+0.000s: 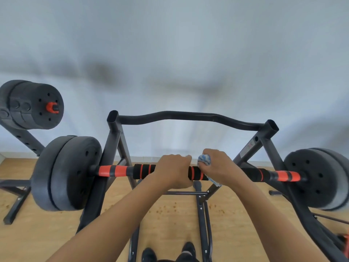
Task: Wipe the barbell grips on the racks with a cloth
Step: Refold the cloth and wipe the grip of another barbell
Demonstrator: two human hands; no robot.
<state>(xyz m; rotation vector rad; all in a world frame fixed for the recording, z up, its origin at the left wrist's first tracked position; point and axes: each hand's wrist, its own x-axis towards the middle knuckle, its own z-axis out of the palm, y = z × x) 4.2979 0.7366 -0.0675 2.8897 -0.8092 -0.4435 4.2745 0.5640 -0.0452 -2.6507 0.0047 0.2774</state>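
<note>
A barbell lies across a dark metal rack (pixel 113 148). Its black foam grip (pixel 143 171) carries thin orange rings, and orange bands mark the bar near each end. My left hand (pixel 172 170) is closed around the middle of the grip. Just to its right, my right hand (pixel 220 168) presses a blue-and-white cloth (pixel 204 160) around the grip, with a corner of the cloth hanging below the bar. Dark weight plates sit on the left end (pixel 69 173) and the right end (pixel 319 178).
A second loaded barbell (pixel 34 104) rests on another rack at the far left. The rack's curved crossbar (pixel 188 117) runs behind my hands, in front of a pale wall. Rack legs spread over the wooden floor (pixel 47 233), and my shoes (pixel 170 252) stand between them.
</note>
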